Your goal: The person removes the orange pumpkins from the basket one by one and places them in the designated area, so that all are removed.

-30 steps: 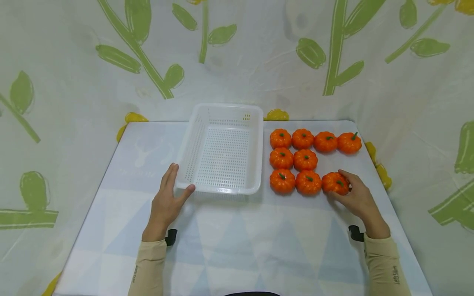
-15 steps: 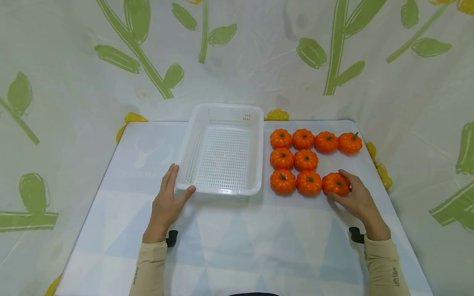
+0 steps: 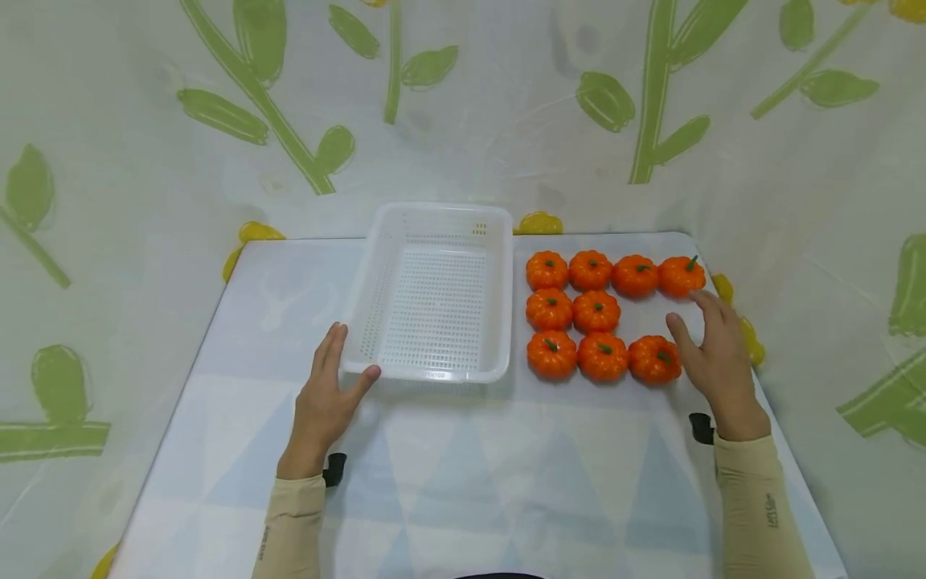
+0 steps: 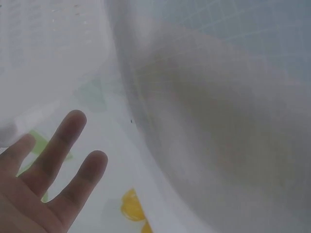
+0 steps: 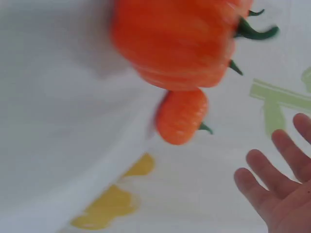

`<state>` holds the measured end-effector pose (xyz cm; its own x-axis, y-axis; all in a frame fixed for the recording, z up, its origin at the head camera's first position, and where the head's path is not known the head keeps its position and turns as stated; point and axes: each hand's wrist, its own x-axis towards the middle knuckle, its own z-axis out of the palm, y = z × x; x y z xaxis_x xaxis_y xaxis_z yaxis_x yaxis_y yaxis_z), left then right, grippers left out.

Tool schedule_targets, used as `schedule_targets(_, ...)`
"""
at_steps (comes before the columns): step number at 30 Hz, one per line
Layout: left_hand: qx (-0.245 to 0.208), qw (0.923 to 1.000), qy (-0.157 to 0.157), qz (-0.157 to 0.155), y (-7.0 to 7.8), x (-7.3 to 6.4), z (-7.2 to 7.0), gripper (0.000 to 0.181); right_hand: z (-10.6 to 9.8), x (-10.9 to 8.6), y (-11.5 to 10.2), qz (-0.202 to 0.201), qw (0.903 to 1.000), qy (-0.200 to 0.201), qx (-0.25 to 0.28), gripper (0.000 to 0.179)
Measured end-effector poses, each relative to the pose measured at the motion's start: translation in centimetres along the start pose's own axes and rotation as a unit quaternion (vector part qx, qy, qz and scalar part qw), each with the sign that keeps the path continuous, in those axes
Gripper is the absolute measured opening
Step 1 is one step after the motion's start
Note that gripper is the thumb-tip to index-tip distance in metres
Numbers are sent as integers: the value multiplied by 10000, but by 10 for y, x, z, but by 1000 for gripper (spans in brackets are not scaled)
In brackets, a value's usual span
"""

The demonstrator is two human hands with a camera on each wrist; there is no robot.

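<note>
My left hand (image 3: pixel 327 406) is at the near left corner of a white plastic basket (image 3: pixel 427 374), its thumb at the front rim and its straight fingers along the left side. In the left wrist view the fingers (image 4: pixel 77 179) are spread. My right hand (image 3: pixel 718 358) holds nothing, fingers extended, just right of the front row's end pumpkin (image 3: pixel 654 359). Its fingertips are near the back row's rightmost pumpkin (image 3: pixel 682 277); whether they touch it I cannot tell. The right wrist view shows the spread fingers (image 5: pixel 262 189) apart from a large, blurred orange pumpkin (image 5: pixel 175 39).
Several small orange pumpkins with green stems stand in rows right of the basket. The middle row has two, including a pumpkin (image 3: pixel 596 311) beside a bare patch of tabletop (image 3: pixel 651 315). A leaf-patterned curtain (image 3: pixel 506 96) hangs behind the table.
My right hand has let go of the front row's end pumpkin and moved up and to the right, its fingers spreading. That pumpkin stays in place. My left hand stays at the basket.
</note>
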<state>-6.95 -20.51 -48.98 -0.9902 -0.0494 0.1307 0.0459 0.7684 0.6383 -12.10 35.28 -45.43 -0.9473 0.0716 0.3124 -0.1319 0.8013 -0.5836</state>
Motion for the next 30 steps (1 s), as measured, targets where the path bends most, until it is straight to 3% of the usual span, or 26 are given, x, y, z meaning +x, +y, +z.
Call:
schedule_targets(2,9,10000,32,35,0,0,-1,90,-1,11,-3,-214,9997,131,-74,60)
schedule_targets(7,11,9999,79,125,1,1,-2,89,-7,40,-6,-665,9966,-117,-473,66)
schedule_targets(13,120,9997,76,183,0,1,1,90,-10,65,-4,-410,9884,-807,-1216,76)
schedule_targets(20,338,9987,41,385,-1,5,0,91,-2,74,1,-275,9861,-1204,-1114,75)
schedule_targets(25,1064,9906,-186,842,5,14,-27,81,2,77,-2,-177,9842,-1318,-1166,78)
schedule_targets(30,1721,9733,82,1515,10,47,-65,62,4,80,-1,-168,9832,-1351,-1213,80)
